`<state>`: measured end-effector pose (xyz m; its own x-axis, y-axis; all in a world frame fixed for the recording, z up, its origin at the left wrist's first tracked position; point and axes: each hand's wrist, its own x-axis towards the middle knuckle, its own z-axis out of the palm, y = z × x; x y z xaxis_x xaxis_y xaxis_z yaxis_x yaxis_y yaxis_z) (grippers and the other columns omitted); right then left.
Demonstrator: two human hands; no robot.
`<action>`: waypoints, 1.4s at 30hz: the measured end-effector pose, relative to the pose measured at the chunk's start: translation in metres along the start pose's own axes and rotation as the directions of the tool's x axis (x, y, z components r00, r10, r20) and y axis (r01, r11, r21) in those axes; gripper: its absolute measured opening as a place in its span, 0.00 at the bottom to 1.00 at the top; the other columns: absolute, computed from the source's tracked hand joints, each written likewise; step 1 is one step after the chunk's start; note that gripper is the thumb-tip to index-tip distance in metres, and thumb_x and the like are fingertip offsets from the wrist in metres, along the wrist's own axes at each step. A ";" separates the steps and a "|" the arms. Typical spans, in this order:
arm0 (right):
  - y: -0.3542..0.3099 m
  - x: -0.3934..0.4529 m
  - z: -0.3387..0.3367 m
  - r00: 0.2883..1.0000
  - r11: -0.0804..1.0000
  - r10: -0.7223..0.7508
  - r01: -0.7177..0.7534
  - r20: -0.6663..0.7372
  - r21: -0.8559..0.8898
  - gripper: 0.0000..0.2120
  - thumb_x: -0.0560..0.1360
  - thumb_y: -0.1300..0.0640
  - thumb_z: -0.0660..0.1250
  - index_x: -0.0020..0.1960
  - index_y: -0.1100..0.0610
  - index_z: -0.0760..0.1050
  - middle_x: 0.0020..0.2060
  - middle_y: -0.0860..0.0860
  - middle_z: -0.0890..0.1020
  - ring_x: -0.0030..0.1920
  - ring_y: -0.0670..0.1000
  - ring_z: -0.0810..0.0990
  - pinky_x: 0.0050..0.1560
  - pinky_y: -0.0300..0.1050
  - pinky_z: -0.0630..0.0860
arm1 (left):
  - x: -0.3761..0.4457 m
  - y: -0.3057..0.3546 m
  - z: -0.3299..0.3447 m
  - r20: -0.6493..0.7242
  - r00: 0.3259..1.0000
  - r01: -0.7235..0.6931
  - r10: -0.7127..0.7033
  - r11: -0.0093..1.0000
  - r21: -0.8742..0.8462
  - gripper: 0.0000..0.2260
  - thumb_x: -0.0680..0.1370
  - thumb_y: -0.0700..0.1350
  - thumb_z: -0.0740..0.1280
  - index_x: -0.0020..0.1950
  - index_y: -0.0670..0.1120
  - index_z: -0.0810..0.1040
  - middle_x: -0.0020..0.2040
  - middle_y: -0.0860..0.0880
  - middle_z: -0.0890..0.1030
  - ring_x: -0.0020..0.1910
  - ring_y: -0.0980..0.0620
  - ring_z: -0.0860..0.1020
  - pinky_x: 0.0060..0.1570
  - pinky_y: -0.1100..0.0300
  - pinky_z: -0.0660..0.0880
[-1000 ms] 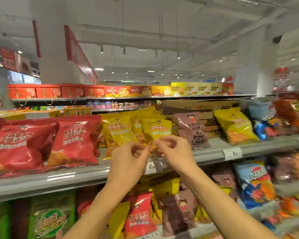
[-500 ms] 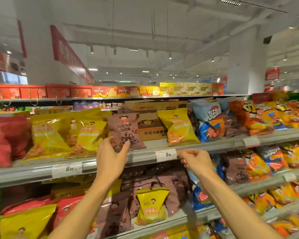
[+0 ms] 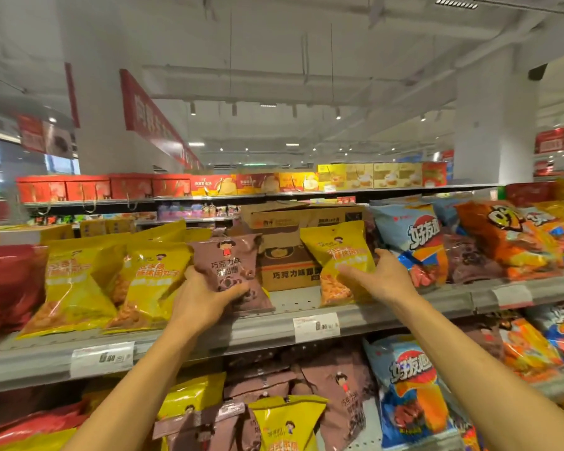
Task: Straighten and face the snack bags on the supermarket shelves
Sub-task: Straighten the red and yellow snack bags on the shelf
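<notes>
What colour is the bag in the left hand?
Brown, with chocolate rings pictured: the snack bag in the left hand, head view.

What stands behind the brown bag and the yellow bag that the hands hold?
A cardboard box stands behind the brown bag and the yellow bag, showing in the gap between them. Both bags cover its sides, and its contents cannot be seen.
</notes>
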<state>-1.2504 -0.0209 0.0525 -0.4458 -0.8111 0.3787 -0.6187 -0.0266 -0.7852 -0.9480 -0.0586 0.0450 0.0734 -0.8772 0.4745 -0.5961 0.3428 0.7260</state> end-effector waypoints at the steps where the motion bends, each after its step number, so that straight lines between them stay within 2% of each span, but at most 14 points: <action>1: 0.001 0.007 0.001 0.998 1.000 0.007 -0.008 0.056 0.014 0.33 0.69 0.41 0.79 0.65 0.59 0.77 0.59 0.55 0.84 0.60 0.56 0.82 0.63 0.54 0.77 | 0.004 -0.001 0.000 0.030 1.000 0.006 -0.006 1.000 -0.002 0.28 0.67 0.57 0.79 0.58 0.42 0.79 0.52 0.47 0.85 0.52 0.45 0.82 0.54 0.45 0.79; 3: 0.005 0.022 0.002 0.988 0.999 0.014 -0.020 0.154 0.037 0.20 0.67 0.44 0.81 0.52 0.56 0.84 0.48 0.51 0.87 0.51 0.51 0.85 0.55 0.49 0.80 | 0.013 -0.005 -0.001 0.098 0.994 0.040 -0.038 0.999 -0.021 0.28 0.65 0.58 0.80 0.57 0.42 0.80 0.52 0.46 0.85 0.52 0.44 0.82 0.56 0.45 0.78; 6: 0.006 0.037 0.002 0.969 0.995 0.080 -0.092 0.236 0.041 0.24 0.63 0.42 0.82 0.52 0.56 0.83 0.48 0.51 0.86 0.51 0.51 0.83 0.50 0.46 0.78 | 0.019 -0.008 0.002 0.102 0.991 0.091 -0.082 0.992 -0.088 0.42 0.61 0.58 0.83 0.64 0.36 0.70 0.59 0.43 0.80 0.59 0.41 0.78 0.61 0.45 0.75; 8: 0.005 0.041 0.002 0.955 0.992 0.105 -0.118 0.278 0.033 0.24 0.61 0.42 0.83 0.50 0.54 0.83 0.47 0.49 0.85 0.48 0.49 0.81 0.45 0.43 0.75 | 0.018 -0.008 0.006 0.024 0.997 0.072 -0.070 0.991 -0.108 0.44 0.60 0.54 0.84 0.63 0.36 0.62 0.59 0.44 0.77 0.58 0.44 0.77 0.55 0.51 0.75; 12: 0.001 0.044 0.008 0.955 0.997 0.025 -0.046 0.297 0.063 0.16 0.61 0.48 0.85 0.42 0.52 0.82 0.38 0.44 0.85 0.40 0.43 0.83 0.35 0.37 0.75 | 0.015 -0.003 0.011 -0.046 0.999 0.008 -0.014 0.992 -0.125 0.41 0.60 0.52 0.84 0.59 0.38 0.62 0.52 0.47 0.76 0.51 0.49 0.76 0.42 0.60 0.74; 14: -0.001 0.040 0.011 0.969 0.997 -0.048 0.030 0.243 0.077 0.15 0.63 0.49 0.84 0.41 0.49 0.80 0.41 0.45 0.85 0.43 0.45 0.83 0.44 0.41 0.78 | 0.013 0.002 0.014 -0.073 0.997 -0.028 0.015 0.984 -0.175 0.40 0.60 0.50 0.84 0.59 0.40 0.62 0.52 0.48 0.78 0.51 0.49 0.78 0.46 0.56 0.77; 16: -0.003 0.036 0.007 0.978 0.990 -0.125 0.112 0.167 0.087 0.15 0.63 0.49 0.84 0.42 0.47 0.79 0.44 0.48 0.85 0.47 0.49 0.83 0.51 0.47 0.79 | 0.012 0.014 0.018 -0.092 0.995 -0.066 0.046 0.972 -0.227 0.39 0.60 0.49 0.84 0.60 0.41 0.65 0.52 0.50 0.80 0.51 0.51 0.80 0.45 0.60 0.78; 21: 0.012 0.023 -0.023 0.980 0.965 -0.198 0.191 0.022 0.180 0.20 0.65 0.49 0.83 0.53 0.52 0.83 0.46 0.48 0.87 0.48 0.49 0.85 0.50 0.46 0.80 | 0.009 0.050 0.050 -0.032 0.992 -0.126 0.122 0.954 -0.272 0.37 0.61 0.48 0.84 0.64 0.41 0.70 0.57 0.48 0.82 0.54 0.53 0.81 0.54 0.57 0.80; 24: 0.032 0.017 -0.043 0.989 0.965 -0.149 0.150 -0.019 0.214 0.25 0.63 0.49 0.84 0.57 0.53 0.81 0.48 0.49 0.86 0.50 0.51 0.85 0.55 0.51 0.80 | 0.002 0.069 0.086 0.010 0.996 -0.080 0.087 0.951 -0.299 0.39 0.60 0.49 0.84 0.63 0.41 0.67 0.56 0.46 0.81 0.55 0.47 0.81 0.57 0.47 0.79; 29: 0.070 0.012 -0.071 0.989 0.970 -0.109 0.127 -0.096 0.205 0.21 0.62 0.46 0.84 0.51 0.48 0.81 0.44 0.43 0.85 0.46 0.48 0.83 0.50 0.46 0.77 | -0.003 0.096 0.134 0.111 0.994 -0.003 0.024 0.982 -0.186 0.40 0.60 0.56 0.84 0.59 0.44 0.63 0.55 0.48 0.76 0.54 0.48 0.77 0.57 0.48 0.77; 32: 0.084 0.013 -0.083 0.992 0.966 -0.087 0.106 -0.091 0.235 0.20 0.61 0.47 0.84 0.48 0.47 0.80 0.39 0.38 0.83 0.43 0.40 0.82 0.41 0.37 0.74 | 0.001 0.111 0.150 0.197 0.980 0.012 0.023 0.985 -0.174 0.39 0.61 0.56 0.83 0.59 0.44 0.63 0.56 0.49 0.76 0.53 0.50 0.76 0.51 0.54 0.75; 34: 0.089 0.013 -0.085 0.993 0.963 -0.084 0.101 -0.080 0.251 0.18 0.61 0.48 0.84 0.46 0.46 0.79 0.37 0.36 0.82 0.42 0.37 0.81 0.38 0.34 0.72 | 0.003 0.115 0.157 0.249 0.968 0.017 0.029 0.983 -0.181 0.41 0.62 0.56 0.83 0.62 0.44 0.62 0.59 0.48 0.75 0.57 0.49 0.76 0.58 0.52 0.75; 38: 0.088 0.012 -0.080 0.995 0.959 -0.082 0.092 -0.050 0.268 0.19 0.63 0.50 0.84 0.51 0.50 0.82 0.43 0.44 0.86 0.47 0.48 0.85 0.52 0.47 0.79 | 0.005 0.117 0.162 0.311 0.951 0.044 0.005 0.987 -0.152 0.49 0.63 0.60 0.80 0.72 0.39 0.59 0.66 0.45 0.74 0.65 0.46 0.74 0.66 0.49 0.73; 42: 0.068 0.006 -0.065 0.991 0.936 -0.131 0.136 -0.037 0.325 0.17 0.64 0.51 0.83 0.50 0.49 0.82 0.42 0.41 0.86 0.47 0.43 0.85 0.49 0.42 0.78 | 0.002 0.107 0.148 0.298 0.954 -0.018 0.027 0.999 -0.032 0.43 0.65 0.70 0.73 0.67 0.42 0.66 0.61 0.49 0.78 0.59 0.47 0.78 0.61 0.50 0.76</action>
<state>-1.3371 0.0103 0.0333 -0.3841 -0.7786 0.4962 -0.4294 -0.3252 -0.8426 -1.1297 -0.0733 0.0499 -0.1839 -0.9281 0.3238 -0.5716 0.3690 0.7329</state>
